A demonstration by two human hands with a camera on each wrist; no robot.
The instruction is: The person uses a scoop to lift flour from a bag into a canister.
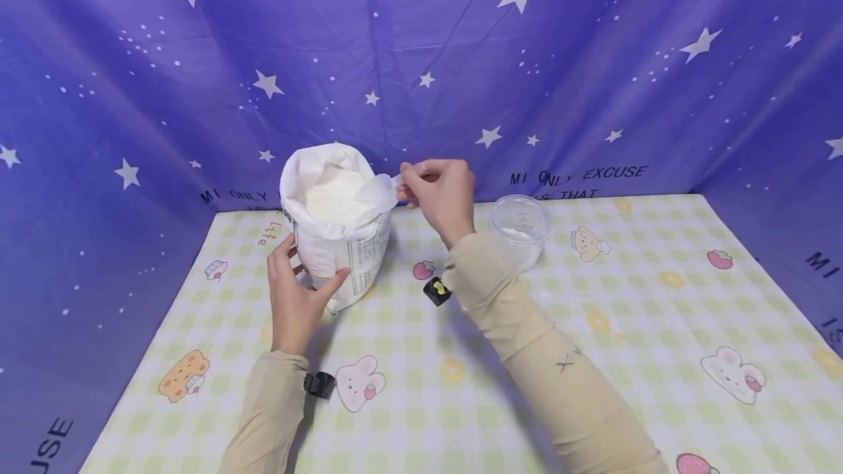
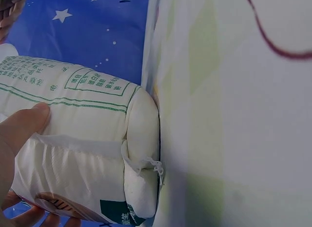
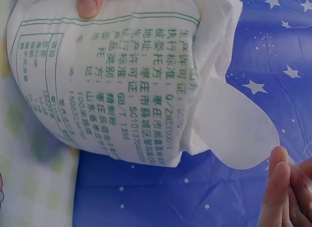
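A white cloth bag [image 1: 369, 251] of flour, printed in green, stands with its mouth rolled open. Pale flour [image 1: 332, 194] shows inside it. My left hand [image 1: 299, 306] grips the bag's lower side, thumb on the near face and fingers round the left. In the left wrist view the thumb [image 2: 29, 122] presses the cloth below the green lines. My right hand [image 1: 444, 196] pinches the handle of a translucent plastic spoon [image 3: 243, 127] at the bag's right rim. The spoon's broad bowl lies over the rim, its tip hidden by the cloth in the right wrist view.
To the right of the bag, behind the right forearm, stands a round clear plastic container [image 1: 527, 258] with some white powder in it. A checked tablecloth [image 1: 626, 401] with cartoon prints covers the table. Behind it hangs a blue star-printed curtain [image 1: 395, 35].
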